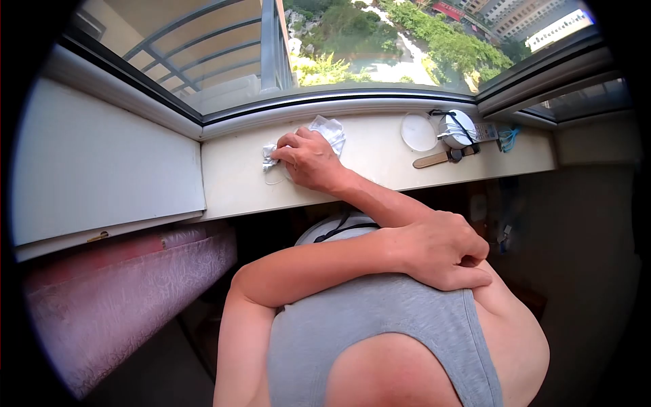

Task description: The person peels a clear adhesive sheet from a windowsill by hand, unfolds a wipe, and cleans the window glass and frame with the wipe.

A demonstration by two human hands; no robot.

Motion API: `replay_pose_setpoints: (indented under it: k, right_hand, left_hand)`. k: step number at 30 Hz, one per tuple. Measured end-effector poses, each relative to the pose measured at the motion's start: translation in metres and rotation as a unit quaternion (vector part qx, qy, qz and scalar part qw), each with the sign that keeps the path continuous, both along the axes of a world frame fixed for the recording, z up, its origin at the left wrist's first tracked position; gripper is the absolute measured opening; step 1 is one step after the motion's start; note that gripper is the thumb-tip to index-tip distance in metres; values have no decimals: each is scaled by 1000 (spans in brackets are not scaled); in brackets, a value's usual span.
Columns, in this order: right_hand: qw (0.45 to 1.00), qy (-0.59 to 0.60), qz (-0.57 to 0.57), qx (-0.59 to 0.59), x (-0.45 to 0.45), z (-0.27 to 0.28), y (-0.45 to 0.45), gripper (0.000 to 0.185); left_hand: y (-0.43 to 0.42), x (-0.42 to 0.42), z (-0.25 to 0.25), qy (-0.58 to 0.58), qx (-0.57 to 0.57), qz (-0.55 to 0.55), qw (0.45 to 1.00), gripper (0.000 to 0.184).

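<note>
A crumpled white cloth [331,132] lies on the pale windowsill [380,166], toward its left end and near the window frame, spreading out on both sides of the right hand [312,161]. That hand rests over it with bent fingers, the tips at a bunched bit of fabric; from here I cannot tell whether they pinch it or only press down. A thin white loop [274,180] shows beside the hand. The left hand [437,251] lies across the person's own right arm, fingers curled and thumb stretched out along it; whether it grips the arm I cannot tell. Well to the right on the sill sit a white disc [419,132], a round white device [459,129] with a black strap, a tan-banded watch [432,160], a remote [485,131] and a blue cord [508,139]. Below the sill on the left hangs pink patterned fabric [142,292]; beyond the glass are railings [190,41] and green trees [454,47].
</note>
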State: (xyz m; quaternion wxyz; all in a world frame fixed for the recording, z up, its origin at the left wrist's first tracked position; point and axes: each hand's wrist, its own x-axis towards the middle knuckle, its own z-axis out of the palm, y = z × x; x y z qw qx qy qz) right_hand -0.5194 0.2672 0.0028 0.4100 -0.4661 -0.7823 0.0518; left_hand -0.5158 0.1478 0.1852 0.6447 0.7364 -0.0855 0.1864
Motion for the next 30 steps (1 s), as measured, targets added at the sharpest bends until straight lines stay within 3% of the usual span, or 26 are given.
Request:
replay_pose_setpoints:
  k: [2, 3, 4, 6, 8, 11, 15, 19, 25, 30]
  right_hand:
    - [1000, -19, 10, -4, 2, -2, -2, 17]
    - [1000, -20, 4, -1, 4, -4, -3, 17]
    - [999, -46, 7, -12, 6, -5, -4, 18]
    - [996, -89, 17, -24, 18, 5, -8, 21]
    - [995, -84, 0, -46, 25, 12, -18, 22]
    - [996, -71, -3, -58, 28, 13, -22, 23]
    - [993, -72, 23, -90, 6, 22, -15, 24]
    - [986, -130, 56, -84, 1, 25, -15, 25]
    - [995, -58, 26, -78, 45, 20, -21, 21]
    - [996, -48, 28, -68, 27, 23, -17, 24]
  left_hand:
    - [14, -33, -38, -57, 9, 173, 983, 30]
    - [27, -61, -46, -13, 70, 263, 962, 25]
    - [38, -88, -65, 17, 118, 348, 930, 25]
    - [48, -137, -94, 78, 237, 534, 808, 26]
    - [53, -180, -121, 146, 318, 625, 698, 21]
    - [55, -210, -150, 246, 348, 646, 634, 33]
    - [65, -211, -175, 233, 374, 629, 640, 38]
    - [63, -215, -180, 208, 349, 646, 646, 31]
    - [62, -204, -170, 222, 308, 655, 654, 38]
    - [65, -191, -175, 217, 325, 658, 644, 32]
